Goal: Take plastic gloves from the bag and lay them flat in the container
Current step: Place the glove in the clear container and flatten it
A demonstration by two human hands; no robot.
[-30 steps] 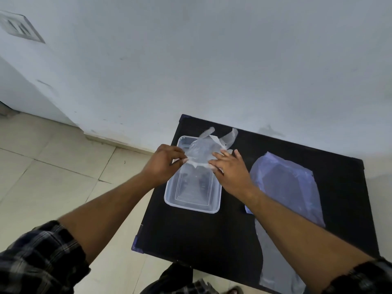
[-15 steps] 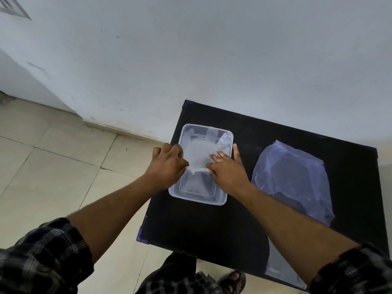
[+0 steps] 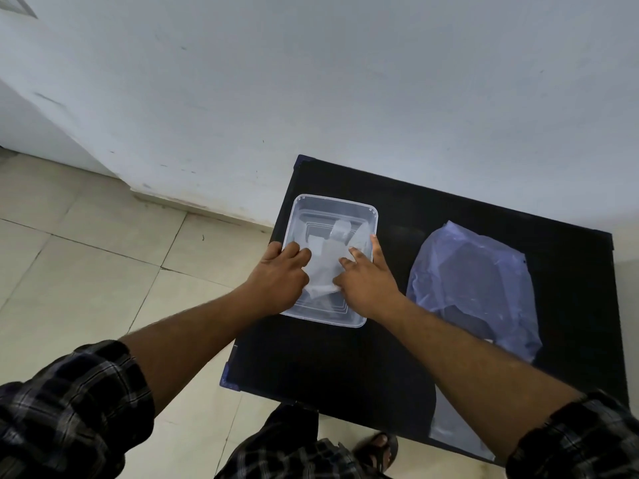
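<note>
2 hands are down inside the clear plastic container [image 3: 359,210], both pressing on the same thin glove [image 3: 326,262]. The left hand [image 3: 278,280] sits at the container's left wall, fingers curled loosely over the glove's left edge, knuckles up, thumb tucked near the cuff end. The right hand [image 3: 368,283] lies flatter, fingers [image 3: 352,257] spread and stretched forward on the glove's right side, the outermost finger running along the container's right rim. Neither hand is a fist; both are pushing down and, at the near end, seem to pinch the glove's crumpled edge between them, though the film is too sheer to be sure.

The glove lies inside the container, spread toward the far end, with 1 finger of it curled up pale near the middle. The container rests on the black table [image 3: 345,368], toward its left far corner. Well to the right of it lies the bluish translucent bag [image 3: 477,281], slack and flat on the tabletop, partly covered by the right forearm. Plaid sleeves [image 3: 69,406] are rolled at both elbows. Beyond the table's left edge, pale floor tiles [image 3: 86,271]; behind it, a white wall [image 3: 345,81].
</note>
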